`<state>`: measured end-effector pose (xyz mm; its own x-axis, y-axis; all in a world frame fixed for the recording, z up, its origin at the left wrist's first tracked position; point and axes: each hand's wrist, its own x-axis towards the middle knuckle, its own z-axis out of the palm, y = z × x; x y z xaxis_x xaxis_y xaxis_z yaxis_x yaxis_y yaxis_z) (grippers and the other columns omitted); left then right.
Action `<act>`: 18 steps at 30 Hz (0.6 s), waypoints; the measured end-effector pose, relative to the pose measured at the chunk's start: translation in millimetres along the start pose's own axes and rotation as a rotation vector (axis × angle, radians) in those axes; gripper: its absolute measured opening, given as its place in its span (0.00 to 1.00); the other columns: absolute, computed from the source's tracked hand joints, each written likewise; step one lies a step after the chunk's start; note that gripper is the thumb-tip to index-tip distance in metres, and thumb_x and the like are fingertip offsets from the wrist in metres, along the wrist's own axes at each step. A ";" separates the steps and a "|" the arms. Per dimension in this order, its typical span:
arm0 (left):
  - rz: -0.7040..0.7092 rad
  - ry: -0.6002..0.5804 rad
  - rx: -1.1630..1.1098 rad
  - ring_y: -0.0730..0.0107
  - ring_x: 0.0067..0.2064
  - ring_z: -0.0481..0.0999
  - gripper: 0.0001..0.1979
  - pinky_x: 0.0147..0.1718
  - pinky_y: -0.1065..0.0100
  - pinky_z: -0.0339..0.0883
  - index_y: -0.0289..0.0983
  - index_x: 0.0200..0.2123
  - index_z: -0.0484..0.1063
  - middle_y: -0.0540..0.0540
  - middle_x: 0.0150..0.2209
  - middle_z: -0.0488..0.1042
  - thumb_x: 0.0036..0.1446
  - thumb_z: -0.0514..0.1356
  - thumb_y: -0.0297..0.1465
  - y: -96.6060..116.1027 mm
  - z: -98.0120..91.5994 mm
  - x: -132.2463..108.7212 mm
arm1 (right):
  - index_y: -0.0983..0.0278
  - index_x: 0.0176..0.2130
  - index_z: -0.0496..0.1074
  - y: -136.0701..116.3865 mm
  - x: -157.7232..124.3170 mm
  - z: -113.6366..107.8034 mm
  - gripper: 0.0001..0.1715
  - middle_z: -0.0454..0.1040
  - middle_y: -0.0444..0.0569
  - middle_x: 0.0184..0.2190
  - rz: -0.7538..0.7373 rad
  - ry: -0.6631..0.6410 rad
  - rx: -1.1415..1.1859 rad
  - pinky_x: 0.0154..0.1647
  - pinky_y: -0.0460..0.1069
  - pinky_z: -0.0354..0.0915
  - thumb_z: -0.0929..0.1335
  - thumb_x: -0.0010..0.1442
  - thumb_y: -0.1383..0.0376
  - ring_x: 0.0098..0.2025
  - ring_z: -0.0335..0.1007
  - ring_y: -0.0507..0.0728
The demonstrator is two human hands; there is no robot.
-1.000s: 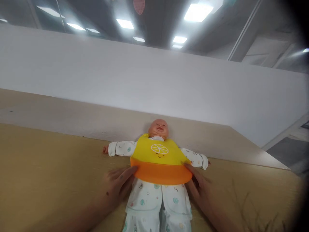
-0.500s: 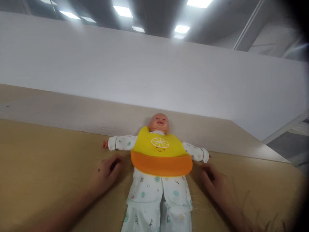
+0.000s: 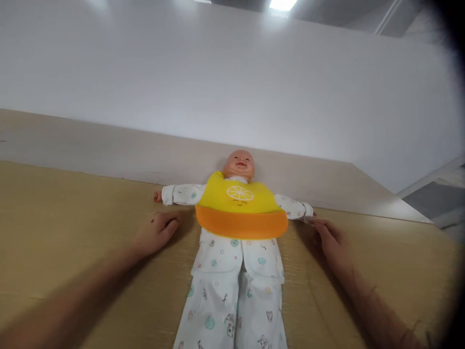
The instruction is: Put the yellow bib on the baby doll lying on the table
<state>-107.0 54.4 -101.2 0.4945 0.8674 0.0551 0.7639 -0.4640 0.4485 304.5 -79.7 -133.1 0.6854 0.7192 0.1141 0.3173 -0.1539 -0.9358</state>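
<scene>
Light falls from a ceiling panel [image 3: 282,4] overhead, bright and even, washing the white wall [image 3: 232,87] pale. My left forearm [image 3: 61,310] smears with motion blur near the lower edge. A dark vignette curves down the right side, and soft shadows perhaps edge my hands.

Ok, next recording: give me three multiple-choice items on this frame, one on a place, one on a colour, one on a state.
1. Where does the baby doll lie?
A on its back on the wooden table
B in a crib
C on the floor

2. What colour is the lower band of the bib?
A blue
B orange
C green

3. The left hand and right hand are:
A gripping the bib
B lifting the doll
C on the table beside it

Answers: 1 A, it lies face up on wood; 2 B, orange under yellow; 3 C, both hold nothing.
</scene>
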 end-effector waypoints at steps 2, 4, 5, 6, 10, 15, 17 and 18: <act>0.012 0.007 0.026 0.69 0.28 0.66 0.12 0.31 0.68 0.55 0.38 0.25 0.64 0.51 0.24 0.68 0.58 0.46 0.32 0.9 0.0 0.1 | 0.68 0.33 0.71 -2.1 -0.7 -0.3 0.21 0.63 0.42 0.17 -0.024 -0.021 -0.020 0.23 0.45 0.53 0.65 0.50 0.53 0.20 0.58 0.51; 0.044 0.013 0.072 0.68 0.29 0.67 0.12 0.30 0.68 0.55 0.38 0.26 0.66 0.50 0.25 0.70 0.58 0.46 0.33 1.1 0.9 0.0 | 0.68 0.34 0.71 -5.0 -1.7 -0.6 0.20 0.64 0.43 0.17 -0.029 -0.055 -0.047 0.25 0.45 0.55 0.64 0.51 0.54 0.22 0.59 0.51; 0.066 0.014 0.097 0.67 0.29 0.68 0.12 0.30 0.67 0.55 0.38 0.27 0.67 0.49 0.26 0.71 0.58 0.46 0.33 1.5 1.5 -0.3 | 0.68 0.35 0.71 -6.4 -2.3 -0.8 0.19 0.64 0.43 0.18 -0.021 -0.071 -0.055 0.26 0.45 0.56 0.64 0.52 0.54 0.23 0.59 0.51; 0.089 0.015 0.119 0.66 0.30 0.69 0.13 0.30 0.67 0.55 0.38 0.28 0.67 0.49 0.27 0.71 0.58 0.46 0.33 2.3 2.2 -0.9 | 0.68 0.36 0.71 -7.6 -2.8 -1.1 0.19 0.64 0.44 0.19 -0.010 -0.079 -0.058 0.27 0.45 0.57 0.64 0.53 0.55 0.23 0.59 0.51; 0.180 0.027 0.139 0.64 0.32 0.72 0.17 0.31 0.66 0.57 0.38 0.33 0.69 0.46 0.30 0.74 0.63 0.44 0.37 7.6 4.2 -4.2 | 0.68 0.35 0.71 -8.5 -3.3 -2.8 0.18 0.66 0.46 0.21 0.043 -0.051 -0.071 0.27 0.46 0.57 0.65 0.52 0.56 0.24 0.60 0.52; 0.193 0.046 0.138 0.64 0.30 0.71 0.21 0.30 0.67 0.56 0.38 0.30 0.69 0.46 0.27 0.73 0.64 0.42 0.39 11.0 4.6 -5.7 | 0.67 0.33 0.71 -6.6 -2.5 -3.2 0.15 0.65 0.46 0.19 0.031 -0.065 -0.096 0.26 0.45 0.55 0.65 0.52 0.57 0.24 0.60 0.51; 0.196 0.046 0.106 0.64 0.31 0.71 0.20 0.31 0.67 0.57 0.38 0.30 0.69 0.46 0.27 0.73 0.64 0.42 0.40 11.3 3.1 -5.9 | 0.67 0.32 0.70 -10.3 -4.1 -2.4 0.16 0.65 0.45 0.19 0.019 -0.073 -0.082 0.25 0.45 0.55 0.66 0.51 0.56 0.23 0.59 0.51; 0.206 0.040 0.084 0.64 0.30 0.71 0.20 0.31 0.67 0.57 0.39 0.30 0.70 0.46 0.27 0.73 0.63 0.43 0.40 11.2 2.3 -6.0 | 0.68 0.32 0.70 -12.9 -5.3 -1.9 0.16 0.64 0.45 0.19 0.019 -0.072 -0.072 0.25 0.45 0.55 0.66 0.50 0.56 0.23 0.59 0.51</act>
<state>-100.5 43.6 -98.5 0.6285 0.7582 0.1736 0.6809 -0.6441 0.3485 298.0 -82.8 -121.0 0.6440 0.7619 0.0699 0.3527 -0.2145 -0.9108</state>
